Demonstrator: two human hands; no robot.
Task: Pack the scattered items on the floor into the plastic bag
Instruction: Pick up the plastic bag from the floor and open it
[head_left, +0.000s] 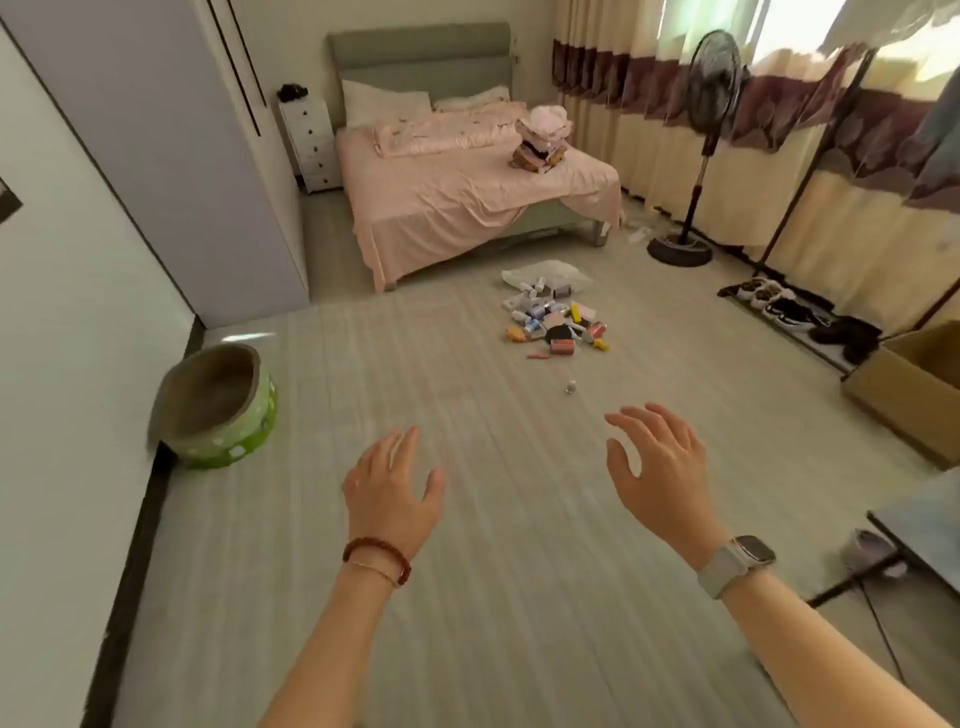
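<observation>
A pile of several small scattered items (556, 322), boxes, bottles and colourful bits, lies on the floor in the middle of the room. Just beyond it a clear plastic bag (550, 273) lies flat near the foot of the bed. One tiny bottle (571, 387) stands apart, closer to me. My left hand (392, 493) and my right hand (657, 462) are held out in front of me, well short of the pile, both open with fingers spread and nothing in them.
A pink bed (467, 182) stands at the back. A green round basket (215, 410) sits by the left wall. A standing fan (696, 156), a shoe rack (795, 312) and a cardboard box (914, 389) line the right side.
</observation>
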